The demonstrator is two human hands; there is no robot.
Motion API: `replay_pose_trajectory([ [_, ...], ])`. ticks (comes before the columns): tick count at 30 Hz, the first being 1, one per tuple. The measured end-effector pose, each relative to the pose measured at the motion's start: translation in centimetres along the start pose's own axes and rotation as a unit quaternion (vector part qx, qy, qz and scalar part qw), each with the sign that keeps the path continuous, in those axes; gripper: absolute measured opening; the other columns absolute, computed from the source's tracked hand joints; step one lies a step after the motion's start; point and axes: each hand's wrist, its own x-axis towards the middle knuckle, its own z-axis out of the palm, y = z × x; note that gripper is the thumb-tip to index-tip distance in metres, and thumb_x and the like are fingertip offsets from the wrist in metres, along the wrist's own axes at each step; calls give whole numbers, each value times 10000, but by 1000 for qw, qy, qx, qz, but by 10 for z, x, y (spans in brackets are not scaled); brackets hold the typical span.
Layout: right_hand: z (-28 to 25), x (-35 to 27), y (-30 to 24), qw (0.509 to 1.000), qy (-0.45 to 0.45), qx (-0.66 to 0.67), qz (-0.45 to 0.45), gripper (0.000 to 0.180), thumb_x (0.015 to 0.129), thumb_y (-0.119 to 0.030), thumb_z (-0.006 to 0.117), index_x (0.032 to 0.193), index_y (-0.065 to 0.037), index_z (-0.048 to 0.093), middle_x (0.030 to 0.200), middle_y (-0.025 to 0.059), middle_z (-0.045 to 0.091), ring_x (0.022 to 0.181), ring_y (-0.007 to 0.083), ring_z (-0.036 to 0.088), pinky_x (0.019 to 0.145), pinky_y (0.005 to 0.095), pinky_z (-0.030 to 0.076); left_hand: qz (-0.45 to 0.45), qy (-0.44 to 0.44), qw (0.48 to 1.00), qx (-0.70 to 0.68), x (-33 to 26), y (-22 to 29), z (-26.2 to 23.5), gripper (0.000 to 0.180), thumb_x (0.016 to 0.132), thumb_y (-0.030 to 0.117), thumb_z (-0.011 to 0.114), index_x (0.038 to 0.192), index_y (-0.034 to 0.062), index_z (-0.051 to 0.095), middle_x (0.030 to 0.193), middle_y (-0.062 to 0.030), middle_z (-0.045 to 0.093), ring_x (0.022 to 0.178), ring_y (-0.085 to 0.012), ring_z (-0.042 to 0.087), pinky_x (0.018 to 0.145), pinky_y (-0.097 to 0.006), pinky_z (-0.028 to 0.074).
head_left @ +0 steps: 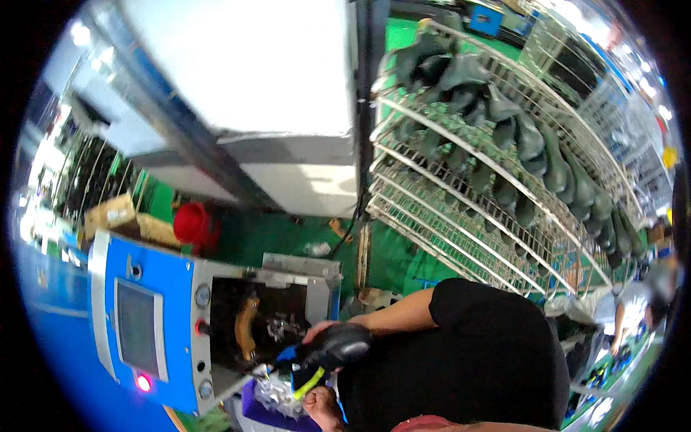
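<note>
My right arm reaches left from the black sleeve, and my right hand (317, 333) is closed on a black shoe (344, 345), its fingers partly hidden behind it. A yellow-green strip (309, 383) shows along the shoe's lower side. My left hand (324, 405) is curled closed at the strip's lower end; whatever its fingers grip is hidden. Just left of both hands stands a blue machine (176, 288) with a dark working bay, where a curved brown part (247, 327) sits. Below the shoe is a purple bin (259, 412) with shiny silvery pieces.
The machine's front carries a screen (137, 330), gauges and a lit red lamp (144, 382). A wire rack (461, 144) with several dark boots fills the upper right. Behind the machine are a red bucket (193, 223) and cardboard. Another person (637, 302) works at far right.
</note>
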Motion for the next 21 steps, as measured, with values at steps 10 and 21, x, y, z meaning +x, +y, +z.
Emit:
replay_pose_trajectory([
  [10, -1, 9, -94, 880, 143, 245, 381, 765, 806, -253, 791, 1467, -12, 490, 1295, 156, 655, 1100, 270, 675, 971, 420, 541, -155, 104, 980, -69, -55, -45, -25, 320, 924, 124, 712, 1217, 17, 641, 1199, -116, 658, 1017, -184, 633, 875, -348, 510],
  [21, 74, 38, -58, 806, 241, 210, 498, 438, 886, -423, 699, 1075, -28, 716, 974, 118, 759, 878, 240, 724, 861, 400, 586, -88, 47, 986, -135, -76, -71, -49, 176, 972, 211, 690, 946, 51, 758, 774, -55, 706, 733, -144, 630, 682, -317, 490],
])
